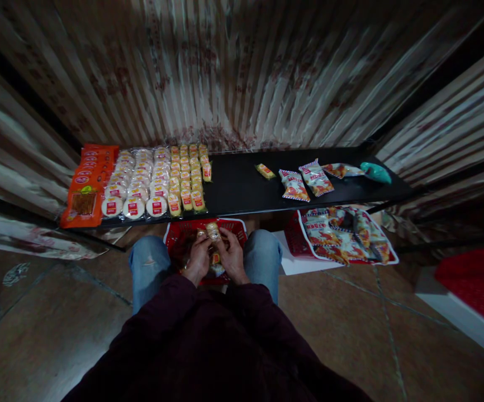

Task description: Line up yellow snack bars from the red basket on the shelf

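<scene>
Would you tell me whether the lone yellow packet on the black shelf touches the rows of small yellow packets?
Apart: the head view shows a wide bare stretch of black shelf between the lone yellow packet and the small yellow packets.

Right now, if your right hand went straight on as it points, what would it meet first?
The wrapped snack right at the right hand; beyond it, perhaps the red basket's far rim or the black shelf; depth is unclear.

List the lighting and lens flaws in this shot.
Head view: dim overall, the dark top nearly lost in shadow; head view: pale glare on the floor at lower left; head view: curtain folds splay outward, apparently wide-lens distortion.
</scene>
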Motion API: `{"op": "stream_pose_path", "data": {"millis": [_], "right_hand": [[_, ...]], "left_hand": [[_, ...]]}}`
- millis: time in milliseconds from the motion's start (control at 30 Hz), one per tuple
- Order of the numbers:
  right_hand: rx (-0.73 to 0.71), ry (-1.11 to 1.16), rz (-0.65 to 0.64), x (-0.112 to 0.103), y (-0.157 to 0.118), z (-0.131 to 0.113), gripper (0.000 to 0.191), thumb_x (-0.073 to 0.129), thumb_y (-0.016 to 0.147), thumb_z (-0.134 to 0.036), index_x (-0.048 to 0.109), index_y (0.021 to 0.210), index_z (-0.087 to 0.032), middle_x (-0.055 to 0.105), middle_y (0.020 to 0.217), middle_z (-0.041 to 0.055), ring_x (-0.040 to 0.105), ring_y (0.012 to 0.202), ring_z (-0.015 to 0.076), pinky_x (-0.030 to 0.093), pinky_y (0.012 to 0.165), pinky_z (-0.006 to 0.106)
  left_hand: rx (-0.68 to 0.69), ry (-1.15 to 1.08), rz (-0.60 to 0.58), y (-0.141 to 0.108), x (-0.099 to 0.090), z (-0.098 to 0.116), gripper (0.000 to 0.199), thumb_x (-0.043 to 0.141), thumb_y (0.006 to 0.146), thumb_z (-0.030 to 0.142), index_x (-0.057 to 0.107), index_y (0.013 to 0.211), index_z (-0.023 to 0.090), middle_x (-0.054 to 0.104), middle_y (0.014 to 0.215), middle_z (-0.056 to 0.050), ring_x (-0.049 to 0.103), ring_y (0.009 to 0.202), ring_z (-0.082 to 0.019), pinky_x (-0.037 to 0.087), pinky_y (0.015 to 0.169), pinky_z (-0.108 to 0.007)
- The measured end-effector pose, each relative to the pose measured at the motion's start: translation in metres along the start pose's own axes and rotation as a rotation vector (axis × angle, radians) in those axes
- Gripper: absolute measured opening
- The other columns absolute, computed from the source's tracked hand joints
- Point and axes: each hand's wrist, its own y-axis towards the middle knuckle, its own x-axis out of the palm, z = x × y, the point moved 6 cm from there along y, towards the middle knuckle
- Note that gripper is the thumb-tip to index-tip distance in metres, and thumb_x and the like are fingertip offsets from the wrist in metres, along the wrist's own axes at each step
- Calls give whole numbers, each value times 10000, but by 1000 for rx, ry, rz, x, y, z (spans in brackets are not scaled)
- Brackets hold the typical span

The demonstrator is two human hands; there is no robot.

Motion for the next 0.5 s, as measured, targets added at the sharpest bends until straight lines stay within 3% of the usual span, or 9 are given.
{"op": "stream_pose_path", "data": {"millis": [233, 500], "right_hand": [[-21, -96, 42, -5, 2, -3, 220, 521, 812, -251, 685, 955, -216, 637, 1003, 77, 569, 992, 219, 446, 938, 380], [10, -58, 16, -4, 3, 1, 279, 484, 790, -196, 692, 974, -222, 654, 1006, 68, 588, 976, 212, 459, 924, 365]], "left_hand": [[53, 34, 20, 0, -2, 1, 313, 724, 523, 167, 631, 822, 173, 677, 806, -2, 612, 749, -122, 438, 760, -252], [89, 156, 10, -6, -1, 8, 298, 662, 566, 165, 664, 863, 187, 674, 875, -26, 611, 787, -138, 450, 731, -246]]}}
